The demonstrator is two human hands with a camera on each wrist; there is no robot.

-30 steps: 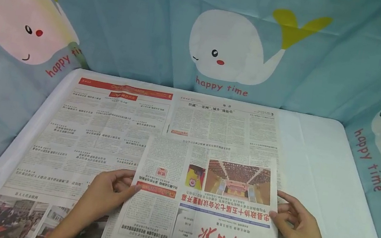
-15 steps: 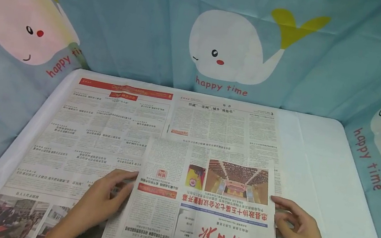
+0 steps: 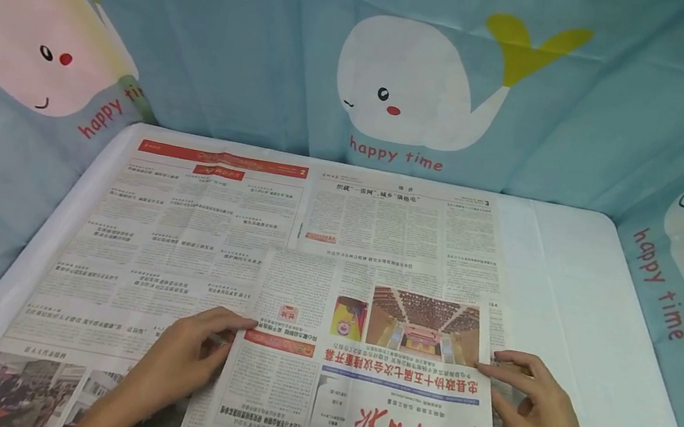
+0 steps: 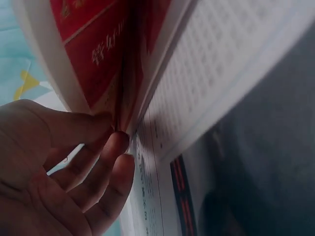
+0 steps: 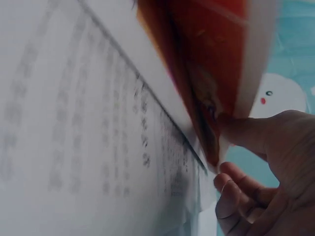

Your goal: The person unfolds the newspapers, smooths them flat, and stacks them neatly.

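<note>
A folded newspaper with a red masthead lies upside down to the camera, near the front of the table. My left hand pinches its left edge, the index fingertip over the top sheet. At the opposite edge my right hand pinches the paper in much the same way. Red inner pages show between the parted layers in the left wrist view, where the left thumb and fingertips meet at the edge. In the right wrist view, an orange-red inner page rises by the right thumb.
Under the folded paper, an opened newspaper spread covers much of the white table. A blue curtain printed with whales hangs behind and along both sides.
Both thumbs have come off the top of the folded newspaper to its side edges, and the index fingertips now lie over it. The paper has shifted slightly.
</note>
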